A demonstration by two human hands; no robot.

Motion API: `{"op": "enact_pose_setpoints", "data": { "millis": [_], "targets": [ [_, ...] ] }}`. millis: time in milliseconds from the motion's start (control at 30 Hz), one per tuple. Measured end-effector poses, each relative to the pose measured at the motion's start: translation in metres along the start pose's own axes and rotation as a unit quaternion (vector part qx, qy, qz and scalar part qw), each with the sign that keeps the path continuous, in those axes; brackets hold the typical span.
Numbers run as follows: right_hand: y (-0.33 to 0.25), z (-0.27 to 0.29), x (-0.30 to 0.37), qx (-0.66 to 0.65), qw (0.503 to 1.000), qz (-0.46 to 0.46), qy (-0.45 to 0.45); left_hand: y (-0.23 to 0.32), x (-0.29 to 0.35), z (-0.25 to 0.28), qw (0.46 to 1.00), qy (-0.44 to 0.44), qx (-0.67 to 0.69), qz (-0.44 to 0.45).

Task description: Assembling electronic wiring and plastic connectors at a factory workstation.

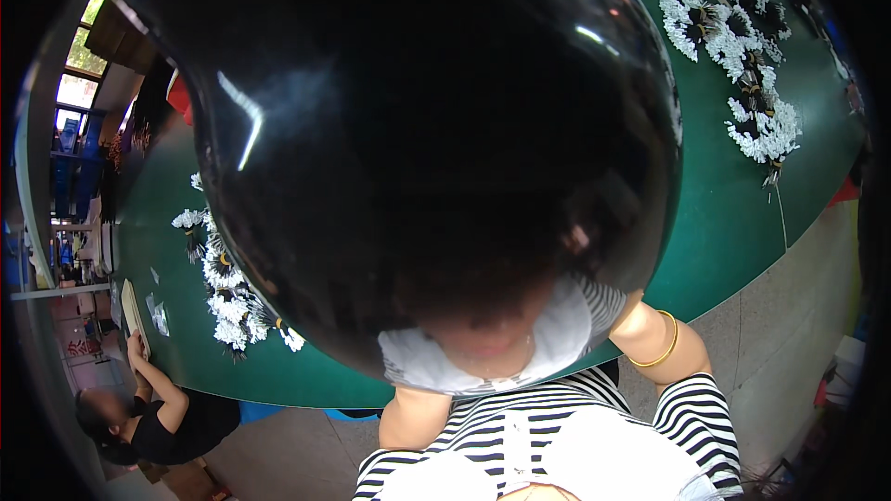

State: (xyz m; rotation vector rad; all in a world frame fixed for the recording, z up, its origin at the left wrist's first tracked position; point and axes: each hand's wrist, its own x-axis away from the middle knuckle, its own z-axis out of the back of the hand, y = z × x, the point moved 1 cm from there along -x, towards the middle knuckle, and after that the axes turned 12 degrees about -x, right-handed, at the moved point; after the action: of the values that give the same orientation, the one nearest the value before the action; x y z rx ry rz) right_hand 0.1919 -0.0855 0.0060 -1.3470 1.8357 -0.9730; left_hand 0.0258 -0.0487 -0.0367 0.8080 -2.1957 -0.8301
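Dome [445,148], glossy black, hides my fingers: pose I can't tell; white-tipped black bunches [729,48], two o'clock, seem banded against tangling.

Striped top [691,417], black and white; apparently a broad white collar [603,453]; yellow bangle [674,338].

The big black thing [436,158] is smooth and very shiny. The green tabletop [724,213] looks smooth too. The striped shirt [552,408] is cloth. The bracelet [672,339] looks like shiny metal.
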Motion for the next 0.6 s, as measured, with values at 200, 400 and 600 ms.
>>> {"op": "enact_pose_setpoints", "data": {
  "millis": [200, 400, 600],
  "targets": [
    [0.014, 0.006, -0.002, -0.088, 0.996, -0.007, -0.024, 0.012, -0.007, -0.032, 0.998, 0.034, 0.035, 0.039],
    [0.010, 0.002, -0.002, -0.106, 0.994, -0.018, -0.017, 0.005, -0.005, -0.005, 0.997, -0.032, -0.055, -0.045],
    [0.013, 0.006, 0.002, 0.003, 1.000, 0.008, -0.003, 0.003, -0.001, -0.020, 0.989, 0.056, -0.090, -0.107]
  ]
}}
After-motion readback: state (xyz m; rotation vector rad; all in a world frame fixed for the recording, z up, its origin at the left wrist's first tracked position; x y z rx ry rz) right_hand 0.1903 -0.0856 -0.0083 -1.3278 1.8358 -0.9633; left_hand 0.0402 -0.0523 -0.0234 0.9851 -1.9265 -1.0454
